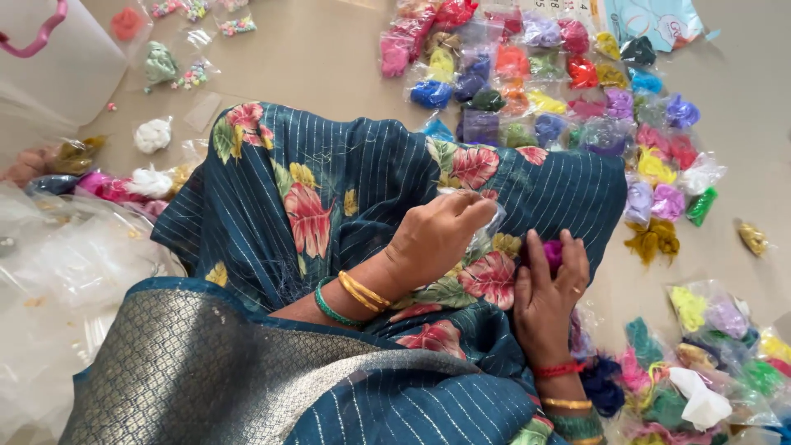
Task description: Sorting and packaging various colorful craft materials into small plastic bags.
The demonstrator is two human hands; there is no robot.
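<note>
My left hand rests over my lap and pinches a small clear plastic bag between its fingertips. Gold and green bangles sit on that wrist. Just to its right, my right hand is closed around a tuft of magenta fibre that pokes out above the fingers. The two hands are close together, almost touching. Both lie on the dark blue floral cloth that covers my knees.
Several small clear bags of coloured fibre are spread over the floor at the top right, and more lie at the lower right. Crumpled clear plastic is heaped at the left. A white bag with a pink handle stands top left.
</note>
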